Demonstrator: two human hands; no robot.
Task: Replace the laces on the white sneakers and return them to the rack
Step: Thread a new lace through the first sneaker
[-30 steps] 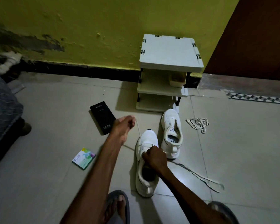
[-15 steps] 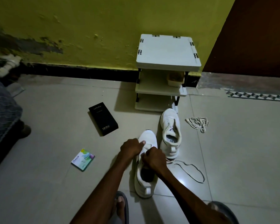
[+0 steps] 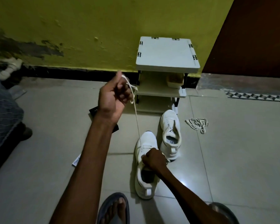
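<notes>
The right hand (image 3: 153, 159), curled on its eyelets, pins the near white sneaker (image 3: 144, 190) at six o'clock from the white plastic rack (image 3: 166, 54), letting the left hand (image 3: 115, 96), fisted at eleven o'clock, hold the flat cream lace (image 3: 137, 120) taut.

I work in dim, muddy light; the corners fall off darker. One small glare spot sits on the floor tile (image 3: 183, 183) at five o'clock from centre. The near sneaker (image 3: 148, 139) throws a soft shadow toward nine o'clock. My raised left hand (image 3: 113, 96) and its lace (image 3: 137, 120) look slightly soft. The wide lens bows the skirting (image 3: 63, 71) at the edges.
</notes>
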